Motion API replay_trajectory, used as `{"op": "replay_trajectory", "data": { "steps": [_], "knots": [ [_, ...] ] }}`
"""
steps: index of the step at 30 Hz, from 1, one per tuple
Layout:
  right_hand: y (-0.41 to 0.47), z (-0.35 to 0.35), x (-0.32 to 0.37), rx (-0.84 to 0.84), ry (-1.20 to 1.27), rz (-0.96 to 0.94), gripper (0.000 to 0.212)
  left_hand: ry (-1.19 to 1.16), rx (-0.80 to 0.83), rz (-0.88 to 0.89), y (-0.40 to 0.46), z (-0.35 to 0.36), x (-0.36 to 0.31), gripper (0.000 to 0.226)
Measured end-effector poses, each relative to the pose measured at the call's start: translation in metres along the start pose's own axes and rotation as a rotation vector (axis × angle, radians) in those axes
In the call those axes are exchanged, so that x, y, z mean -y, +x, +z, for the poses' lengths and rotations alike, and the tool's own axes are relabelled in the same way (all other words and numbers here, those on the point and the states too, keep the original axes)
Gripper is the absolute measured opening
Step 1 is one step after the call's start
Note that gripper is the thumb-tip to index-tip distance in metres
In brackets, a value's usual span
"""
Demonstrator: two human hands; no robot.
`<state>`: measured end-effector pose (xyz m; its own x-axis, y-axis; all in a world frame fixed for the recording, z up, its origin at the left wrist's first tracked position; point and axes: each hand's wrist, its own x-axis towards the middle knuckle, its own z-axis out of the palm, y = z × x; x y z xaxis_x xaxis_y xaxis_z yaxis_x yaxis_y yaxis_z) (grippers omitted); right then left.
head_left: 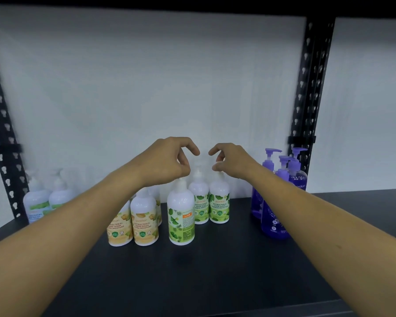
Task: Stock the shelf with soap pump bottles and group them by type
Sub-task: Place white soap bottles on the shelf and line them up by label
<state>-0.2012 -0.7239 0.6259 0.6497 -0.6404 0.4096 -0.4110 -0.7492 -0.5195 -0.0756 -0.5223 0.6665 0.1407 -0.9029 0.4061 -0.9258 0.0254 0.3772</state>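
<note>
Just below left hand (169, 160): green-label bottle (181, 216).

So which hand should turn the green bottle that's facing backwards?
Probably the left hand: it hovers right above the front green bottle, whose back label faces out. The right hand sits over the rear green bottle.

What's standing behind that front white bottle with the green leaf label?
Behind the front green-leaf white pump bottle stand two matching green-label bottles, side by side. Their pump tops are partly covered by the hands; anything further back isn't visible.
</note>
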Motion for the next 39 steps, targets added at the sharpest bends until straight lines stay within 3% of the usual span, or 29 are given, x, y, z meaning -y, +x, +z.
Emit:
{"op": "replay_trajectory", "data": {
  "steps": [7,12,14,21,27,33,39],
  "knots": [
    [-0.010,-0.002,0.001,-0.030,-0.004,0.030,0.044,0.007,0.008,-0.013,0.001,0.004,-0.003,0.036],
    [-0.047,0.012,0.004,-0.373,0.040,0.018,0.037,-0.008,0.000,-0.046,0.004,0.006,-0.009,0.036],
    [-0.070,0.024,0.001,-0.406,0.096,0.025,0.034,-0.023,-0.007,-0.077,0.007,0.008,-0.011,0.036],
    [-0.121,0.066,-0.022,-0.149,0.074,0.252,0.039,-0.081,0.004,-0.194,0.019,0.018,-0.015,0.033],
    [-0.149,0.091,-0.034,0.230,-0.275,0.381,0.067,-0.287,-0.022,-0.333,0.026,0.027,-0.017,0.024],
    [-0.154,0.097,-0.037,0.255,-0.356,0.342,0.069,-0.486,-0.046,-0.411,0.024,0.034,-0.015,0.016],
    [-0.156,0.098,-0.039,0.240,-0.351,0.336,0.069,-0.543,-0.080,-0.423,0.024,0.041,-0.009,0.019]
  ]
}}
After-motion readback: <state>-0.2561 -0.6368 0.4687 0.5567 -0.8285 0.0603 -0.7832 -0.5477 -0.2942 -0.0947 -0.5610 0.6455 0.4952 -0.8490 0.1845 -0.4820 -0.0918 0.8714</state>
